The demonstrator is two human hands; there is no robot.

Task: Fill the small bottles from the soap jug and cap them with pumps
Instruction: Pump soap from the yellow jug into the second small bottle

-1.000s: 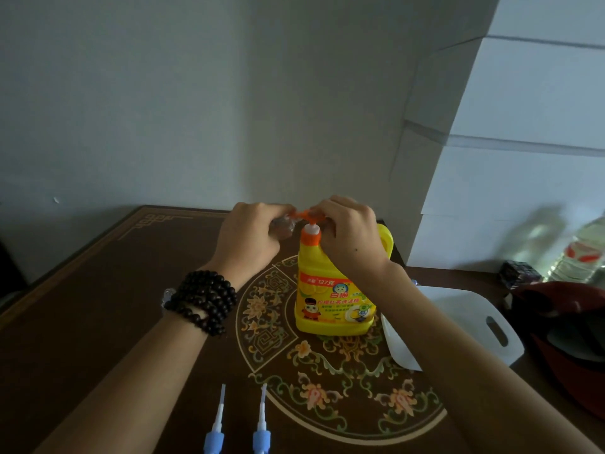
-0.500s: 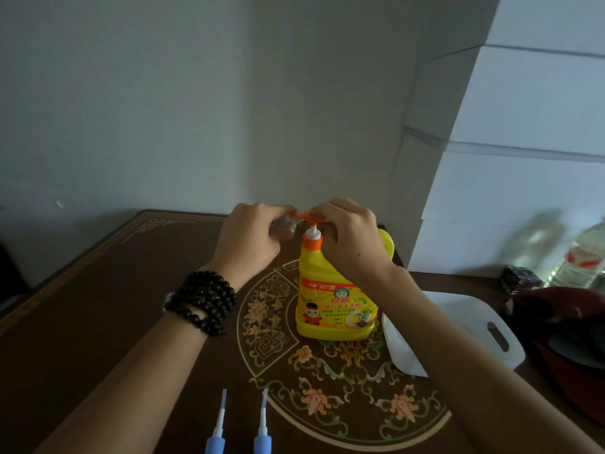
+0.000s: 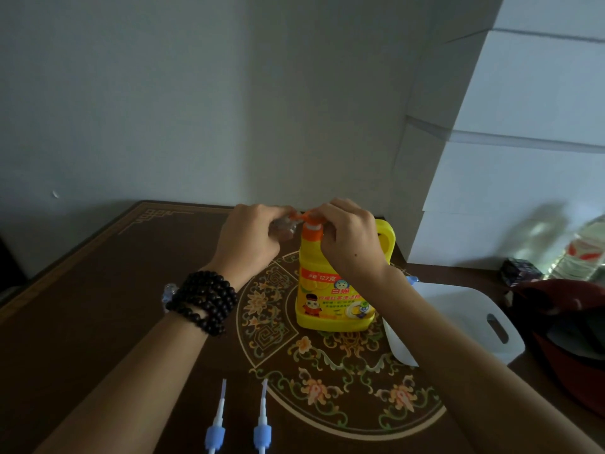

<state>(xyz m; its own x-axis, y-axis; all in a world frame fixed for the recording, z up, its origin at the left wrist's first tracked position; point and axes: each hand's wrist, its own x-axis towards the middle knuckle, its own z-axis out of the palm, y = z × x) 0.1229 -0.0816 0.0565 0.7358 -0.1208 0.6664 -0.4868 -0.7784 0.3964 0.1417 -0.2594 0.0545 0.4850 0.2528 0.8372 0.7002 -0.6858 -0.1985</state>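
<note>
A yellow soap jug (image 3: 330, 299) with an orange pump head stands upright on the table's painted medallion. My right hand (image 3: 350, 237) rests over the orange pump head, fingers curled on it. My left hand (image 3: 255, 239) is closed around a small clear bottle (image 3: 284, 228), held just under the pump's orange spout; most of the bottle is hidden by my fingers. Two blue-collared pumps with white tubes (image 3: 216, 430) (image 3: 262, 427) lie side by side near the table's front edge.
A dark wooden table (image 3: 98, 306) stands against a white wall. A white cutting board (image 3: 465, 322) lies right of the jug. Further right are a red helmet (image 3: 569, 339), a clear water bottle (image 3: 579, 257) and a small dark box (image 3: 520, 271). White boxes stack at the back right.
The pump head, raised half a second ago with its white stem showing, now sits lower under my right hand. My left hand keeps the small bottle at the spout.
</note>
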